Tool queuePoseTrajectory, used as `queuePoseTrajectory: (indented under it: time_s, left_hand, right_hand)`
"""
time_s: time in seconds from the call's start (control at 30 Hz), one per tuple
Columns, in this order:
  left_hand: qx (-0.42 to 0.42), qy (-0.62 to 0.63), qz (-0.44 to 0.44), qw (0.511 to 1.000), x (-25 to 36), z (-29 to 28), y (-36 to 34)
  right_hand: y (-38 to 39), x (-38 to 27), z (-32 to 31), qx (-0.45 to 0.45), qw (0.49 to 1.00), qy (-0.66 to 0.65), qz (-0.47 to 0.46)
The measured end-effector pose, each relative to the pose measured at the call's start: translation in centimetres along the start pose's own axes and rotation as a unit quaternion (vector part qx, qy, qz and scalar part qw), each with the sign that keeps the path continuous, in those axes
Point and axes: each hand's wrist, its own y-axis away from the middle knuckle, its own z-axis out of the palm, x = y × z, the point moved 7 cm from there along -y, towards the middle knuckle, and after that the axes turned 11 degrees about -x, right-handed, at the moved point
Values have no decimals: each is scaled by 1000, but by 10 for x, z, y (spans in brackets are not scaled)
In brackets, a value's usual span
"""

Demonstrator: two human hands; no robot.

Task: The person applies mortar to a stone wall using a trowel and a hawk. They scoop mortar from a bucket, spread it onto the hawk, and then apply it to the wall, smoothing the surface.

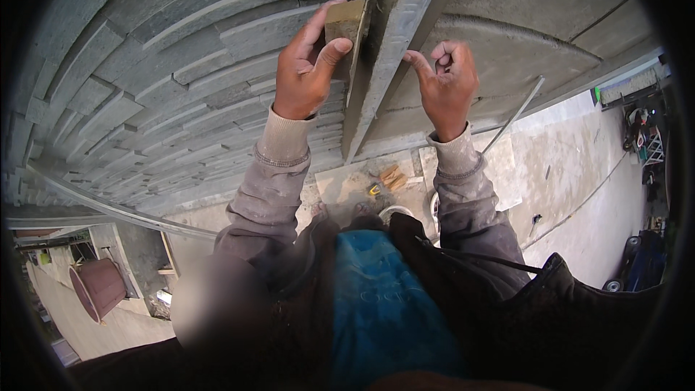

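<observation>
My left hand (302,76) grips a small tan block (344,14) with fingers and thumb, at a thin flat board (360,65) upright along a grey pale-edged strip (391,58). The strip juts out from the wall between the stone cladding (181,58) and a smooth grey plastered section (521,22). My right hand (445,83) is just right of the strip, fingers loosely curled and apart from the thumb, whose tip is at the strip's edge; nothing shows in it. Whether the thumb touches the strip, I cannot tell.
A long thin bar (510,116) slants at the right. My feet (360,208) stand below, near brown pieces (393,177), a small yellow object (374,190) and a bucket rim (397,210). A maroon tub (98,286) is at lower left; a dark blue vehicle (644,261) at far right.
</observation>
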Motion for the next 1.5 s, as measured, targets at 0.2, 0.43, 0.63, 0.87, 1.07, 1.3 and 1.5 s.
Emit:
queuePoseTrajectory:
  time_s: [0.2, 0.43, 0.63, 0.87, 1.07, 1.3, 1.5]
  left_hand:
    - [-8, -11, -7, 1000, 16, 5, 27]
    - [38, -40, -37, 998, -23, -15, 21]
    - [51, -29, -42, 997, -33, 5, 18]
    - [23, -45, -14, 999, -14, 11, 45]
    - [70, 52, -65, 994, -36, -15, 66]
    - [79, 9, -73, 994, -47, -15, 48]
    - [45, -63, -79, 994, -45, -11, 37]
  right_hand:
    - [3, 5, 0, 12, 1000, -4, -2]
    - [22, 2, 1, -17, 998, -62, 13]
    - [51, 10, -1, -35, 997, -68, 18]
    - [94, 13, 3, -60, 992, -94, 67]
    - [115, 36, 4, -68, 979, -141, 131]
    - [172, 62, 16, -177, 950, -141, 216]
    - [200, 72, 19, -234, 933, -147, 232]
